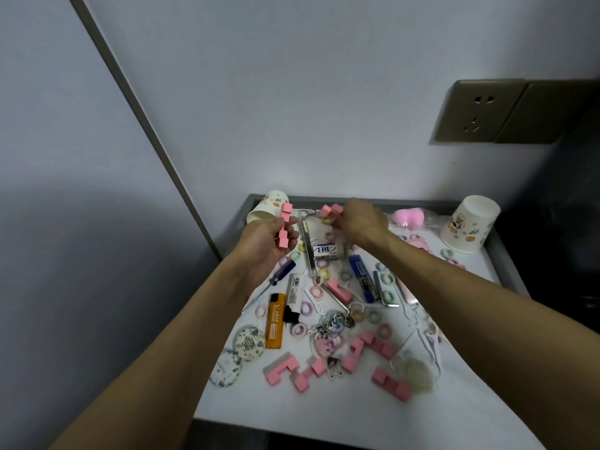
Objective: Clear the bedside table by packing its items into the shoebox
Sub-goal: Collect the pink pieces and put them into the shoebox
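Head view, looking down on bedside table (324, 417) in lower centre of frame: white top, raised grey rim, crowded with small things. Left hand (271, 237) at table's upper-left corner, fingers curled round pink block piece (284, 229), stepped ends sticking out above and below the grip. Right hand (363, 222) just to the right, seen from the back, fingers bent round second pink piece (331, 212). Below right hand, white eraser (326, 249) with blue lettering, upside down, perhaps "4B". Orange lighter (275, 323) at lower left of tabletop, dark print down its side, too small to read. White tube (296, 290) just beside it, barcode showing. Paper cup (268, 207) on its side at upper left and upturned cup (467, 225) at upper right, both with cartoon print. More loose pink blocks (282, 368) near table's front edge, among pastel rings (373, 316).
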`<state>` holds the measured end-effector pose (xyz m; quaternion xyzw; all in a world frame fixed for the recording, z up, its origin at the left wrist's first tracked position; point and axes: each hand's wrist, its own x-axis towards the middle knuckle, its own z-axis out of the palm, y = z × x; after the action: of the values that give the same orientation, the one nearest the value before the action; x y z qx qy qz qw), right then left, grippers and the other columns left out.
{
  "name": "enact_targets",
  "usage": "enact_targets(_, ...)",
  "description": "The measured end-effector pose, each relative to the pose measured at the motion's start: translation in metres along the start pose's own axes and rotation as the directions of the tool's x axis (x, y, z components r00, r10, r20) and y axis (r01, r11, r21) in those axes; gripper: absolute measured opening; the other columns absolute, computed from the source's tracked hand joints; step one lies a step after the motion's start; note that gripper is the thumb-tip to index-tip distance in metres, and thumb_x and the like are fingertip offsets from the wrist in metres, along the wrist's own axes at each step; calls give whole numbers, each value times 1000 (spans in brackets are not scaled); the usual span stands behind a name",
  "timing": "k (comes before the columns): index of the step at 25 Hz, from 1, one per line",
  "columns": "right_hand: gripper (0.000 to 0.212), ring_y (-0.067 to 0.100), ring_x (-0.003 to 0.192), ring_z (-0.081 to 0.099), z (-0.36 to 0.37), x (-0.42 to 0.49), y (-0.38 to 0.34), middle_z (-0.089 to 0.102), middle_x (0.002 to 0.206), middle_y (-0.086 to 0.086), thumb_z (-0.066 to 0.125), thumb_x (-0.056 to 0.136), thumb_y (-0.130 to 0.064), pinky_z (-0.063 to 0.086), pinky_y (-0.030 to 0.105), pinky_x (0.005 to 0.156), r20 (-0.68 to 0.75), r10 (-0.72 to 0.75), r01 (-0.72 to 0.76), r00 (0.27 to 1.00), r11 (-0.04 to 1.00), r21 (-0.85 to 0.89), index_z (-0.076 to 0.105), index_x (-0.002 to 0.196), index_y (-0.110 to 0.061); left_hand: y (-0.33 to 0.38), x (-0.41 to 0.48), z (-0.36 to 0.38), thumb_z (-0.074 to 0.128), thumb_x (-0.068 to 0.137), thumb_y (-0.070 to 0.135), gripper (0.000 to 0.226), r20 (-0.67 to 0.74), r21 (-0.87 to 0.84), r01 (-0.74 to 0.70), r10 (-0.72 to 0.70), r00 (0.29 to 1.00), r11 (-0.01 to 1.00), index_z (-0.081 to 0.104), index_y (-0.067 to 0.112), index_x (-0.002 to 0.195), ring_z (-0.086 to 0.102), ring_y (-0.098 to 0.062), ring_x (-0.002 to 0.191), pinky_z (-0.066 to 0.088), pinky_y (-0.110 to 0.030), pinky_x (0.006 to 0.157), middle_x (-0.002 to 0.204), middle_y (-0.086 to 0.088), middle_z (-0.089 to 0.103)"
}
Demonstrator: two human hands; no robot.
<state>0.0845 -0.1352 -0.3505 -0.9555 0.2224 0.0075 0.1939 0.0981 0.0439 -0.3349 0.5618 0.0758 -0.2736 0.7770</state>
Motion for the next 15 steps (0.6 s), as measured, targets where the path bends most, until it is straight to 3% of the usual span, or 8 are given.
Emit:
enact_targets(4,12,25,82,67,-21,-13,11,71,89,8,58,95,-17,55,35,73,32,-39,34,999,987,159,65,92,-8,10,-12,5,51,100,6,14,77,14,-17,16,997,1000,61,1,108,72,-19,82,57,-25,62,89,-10,73)
enact_targets(6,13,19,75,69,-34,-29,19,73,83,5,60,94,-20,56,34,72,40,-64,52,997,969,242,67,86,-12,14,-21,11,55,98,8,13,85,87,-34,26,996,996,61,4,109,74,-17,82,57,-25,61,93,-9,76)
enact_targets(9,16,7,55,59,-58,-58,25,73,74,-1,65,90,-26,41,24,49,-31,-89,94,996,944,315,66,77,-17,17,-40,25,59,94,6,17,111,192,-69,48,993,979,60,0,110,74,-19,84,59,-29,74,95,-11,77)
enact_targets(11,14,6,52,58,-78,-85,28,73,70,-3,67,88,-29,46,27,50,-68,-97,115,993,928,354,70,82,-16,15,-59,39,60,93,0,20,165,210,-94,59,985,973,59,-3,113,74,-25,92,59,-33,80,97,-14,76)
enact_targets(15,17,8,57,66,-108,-138,38,69,60,-8,68,84,-37,58,35,60,-147,-140,183,979,924,336,69,75,-23,12,-104,74,66,88,-4,27,291,265,-183,103,951,947,59,4,113,75,-29,87,60,-32,69,94,-14,76)
